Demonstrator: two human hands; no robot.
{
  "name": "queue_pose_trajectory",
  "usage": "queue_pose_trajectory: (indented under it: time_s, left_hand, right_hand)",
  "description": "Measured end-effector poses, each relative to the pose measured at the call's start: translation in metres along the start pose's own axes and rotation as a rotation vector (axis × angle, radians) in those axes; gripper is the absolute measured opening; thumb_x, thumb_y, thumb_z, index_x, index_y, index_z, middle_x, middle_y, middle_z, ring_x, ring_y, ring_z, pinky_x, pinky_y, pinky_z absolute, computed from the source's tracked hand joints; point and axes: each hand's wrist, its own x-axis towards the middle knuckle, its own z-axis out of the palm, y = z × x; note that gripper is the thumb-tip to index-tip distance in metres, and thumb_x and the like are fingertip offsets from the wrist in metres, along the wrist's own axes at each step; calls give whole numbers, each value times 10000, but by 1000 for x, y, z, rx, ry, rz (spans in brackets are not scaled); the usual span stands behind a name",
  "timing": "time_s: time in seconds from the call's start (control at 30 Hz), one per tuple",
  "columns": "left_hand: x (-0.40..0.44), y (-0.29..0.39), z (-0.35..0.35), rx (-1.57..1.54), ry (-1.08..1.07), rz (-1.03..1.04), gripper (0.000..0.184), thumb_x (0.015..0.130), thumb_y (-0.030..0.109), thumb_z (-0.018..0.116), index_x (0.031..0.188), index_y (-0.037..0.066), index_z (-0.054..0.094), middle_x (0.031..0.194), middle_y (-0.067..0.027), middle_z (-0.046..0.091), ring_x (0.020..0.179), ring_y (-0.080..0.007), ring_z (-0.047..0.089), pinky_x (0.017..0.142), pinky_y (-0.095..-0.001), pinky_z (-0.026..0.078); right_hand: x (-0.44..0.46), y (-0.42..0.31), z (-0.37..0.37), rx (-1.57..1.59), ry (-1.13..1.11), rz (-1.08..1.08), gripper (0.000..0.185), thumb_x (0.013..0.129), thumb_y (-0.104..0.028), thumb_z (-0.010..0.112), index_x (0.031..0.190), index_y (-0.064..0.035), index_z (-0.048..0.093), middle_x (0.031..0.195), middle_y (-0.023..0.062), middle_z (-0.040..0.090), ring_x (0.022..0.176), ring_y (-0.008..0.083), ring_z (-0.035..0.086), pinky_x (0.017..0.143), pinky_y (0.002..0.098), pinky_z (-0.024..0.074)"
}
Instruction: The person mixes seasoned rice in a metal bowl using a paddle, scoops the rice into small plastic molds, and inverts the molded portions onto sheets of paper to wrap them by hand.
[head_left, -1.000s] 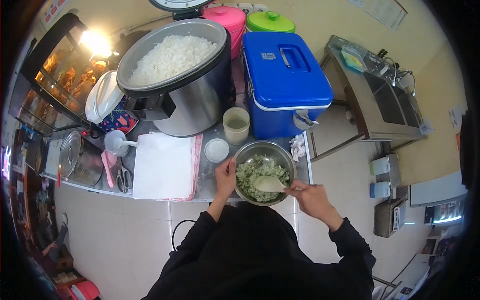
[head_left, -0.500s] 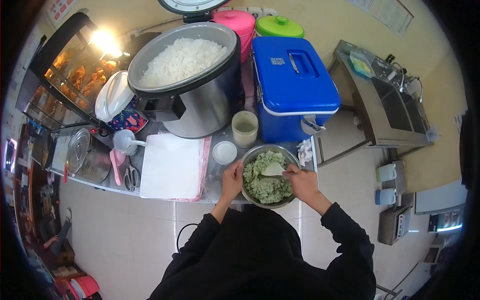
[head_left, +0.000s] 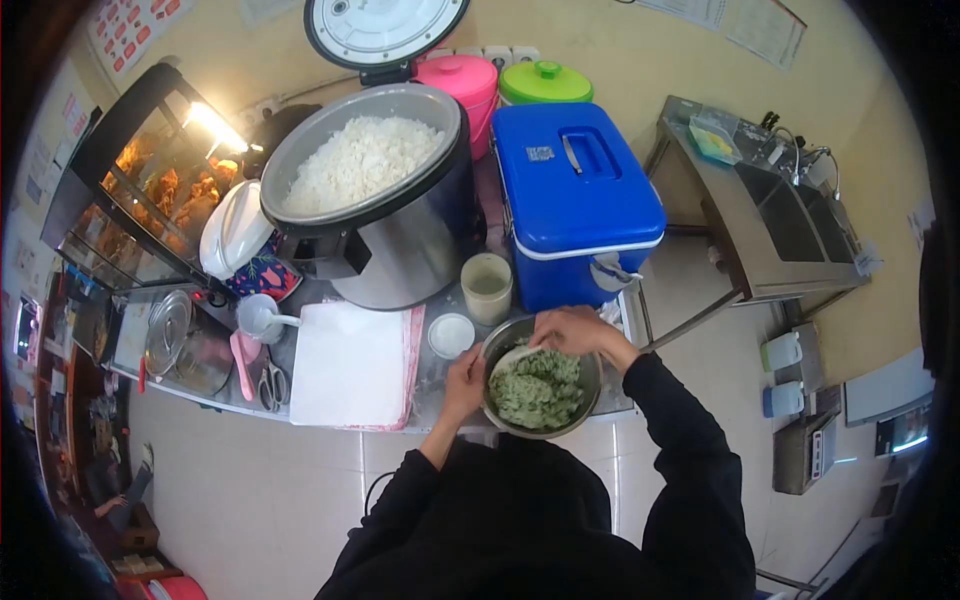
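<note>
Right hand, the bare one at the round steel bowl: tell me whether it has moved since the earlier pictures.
Yes. The right hand has moved up and left in the view, closer to the blue cooler box.

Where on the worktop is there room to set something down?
A narrow worktop patch lies between the paper sheets and the left hand, on the near side of the round white item. Left of the sheets, scissors and a pink spoon crowd it.
</note>
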Motion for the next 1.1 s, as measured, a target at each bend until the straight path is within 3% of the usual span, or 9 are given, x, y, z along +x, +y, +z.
queue_pose_trajectory:
  time_s: [0.13, 0.23, 0.5, 0.6, 0.63, 0.77, 0.97, 1.07, 1.1]
  left_hand:
    - [19, 12, 7, 275, 24, 44, 258, 972, 143, 556, 1177, 23, 657, 901, -158, 626, 784, -258, 618, 727, -337, 477]
    - [32, 13, 8, 262, -70, 120, 238, 963, 167, 577, 1132, 38, 682, 828, -144, 619, 725, -274, 606, 678, -355, 467]
    - [56, 2, 12, 276, -164, 61, 248, 963, 244, 601, 1097, 62, 703, 898, -155, 669, 763, -292, 642, 701, -341, 480]
    - [36, 19, -6, 11, -77, -157, 298, 983, 288, 581, 1116, 44, 690, 926, -155, 688, 783, -260, 660, 721, -335, 492]
    - [21, 12, -12, 166, -10, 43, 326, 1003, 278, 553, 1164, 18, 666, 940, -146, 699, 797, -211, 664, 747, -318, 499]
    - [-35, 22, -10, -28, -39, -83, 305, 1014, 184, 516, 1245, 21, 630, 1062, -179, 702, 876, -211, 670, 792, -307, 497]
    - [-24, 6, -2, 59, -83, 79, 328, 1026, 188, 500, 1278, 5, 601, 1047, -161, 704, 861, -147, 626, 803, -288, 498]
    - [-18, 9, -7, -17, -160, -2, 324, 1026, 189, 502, 1278, 17, 612, 1020, -131, 706, 880, -138, 624, 822, -285, 499]
    - [-19, 18, -9, -76, -181, -144, 327, 1027, 186, 502, 1287, 19, 607, 1015, -114, 702, 893, -130, 619, 831, -279, 496]
  right_hand:
    - [-27, -3, 5, 36, -146, -34, 216, 841, -133, 635, 1010, -213, 742, 1027, 0, 651, 1019, 258, 632, 803, 413, 484]
    - [-62, -16, 0, -124, -161, -67, 276, 803, -127, 638, 1049, -215, 726, 1009, -10, 638, 987, 244, 650, 751, 424, 498]
    - [-139, -31, -8, -305, 87, 13, 325, 789, -39, 592, 1040, -187, 736, 1007, -32, 647, 816, 216, 683, 625, 369, 526]
    - [-152, -55, -22, -262, 216, 55, 311, 787, -46, 597, 1022, -188, 745, 976, -49, 654, 740, 200, 676, 591, 346, 518]
    - [-154, -60, -22, -236, 265, 60, 300, 786, -54, 602, 1011, -190, 748, 962, -55, 656, 708, 194, 671, 577, 338, 513]
    - [-139, -79, 37, -259, 200, 65, 301, 767, -54, 614, 1003, -188, 745, 1024, -55, 636, 713, 194, 673, 557, 351, 511]
    - [-98, -81, 81, -411, 391, 219, 264, 766, -88, 633, 987, -175, 747, 1028, -45, 639, 706, 225, 677, 557, 361, 516]
    - [-108, -75, 58, -321, 344, 263, 242, 787, -87, 629, 974, -180, 751, 988, -28, 648, 724, 240, 682, 577, 381, 527]
    - [-114, -76, 48, -273, 340, 246, 236, 798, -89, 625, 971, -186, 752, 978, -24, 650, 728, 248, 682, 583, 385, 529]
